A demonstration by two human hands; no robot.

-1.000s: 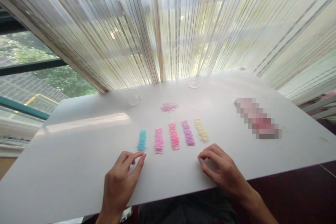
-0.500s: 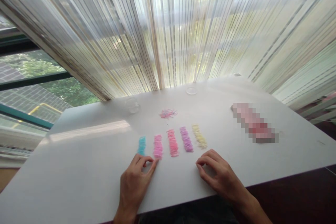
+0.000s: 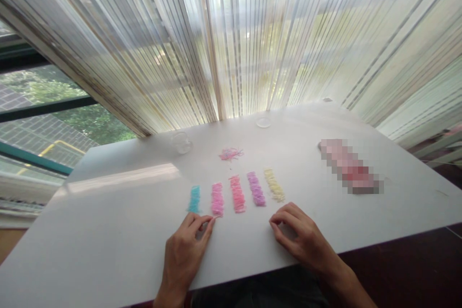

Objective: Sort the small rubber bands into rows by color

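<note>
My left hand rests low on the table, thumb and forefinger pinched on a thin pink strand at the near end of the pink row. Just beyond its knuckles lies the blue row. My right hand is closed in a pinch near the table's front edge; anything between its fingertips is too small to make out. Between and beyond the hands are a coral-pink row, a purple row and a yellow row, all of short thin strands laid side by side.
A loose pile of mixed strands lies behind the rows on the white table. Farther back are a clear round container and a clear disc. A blurred-out pink object lies right. A striped curtain borders the back.
My left hand's fingertips have drawn slightly left, and the thin pink strand at them now shows. My right hand stays nearly still. The whole view has shifted slightly.
</note>
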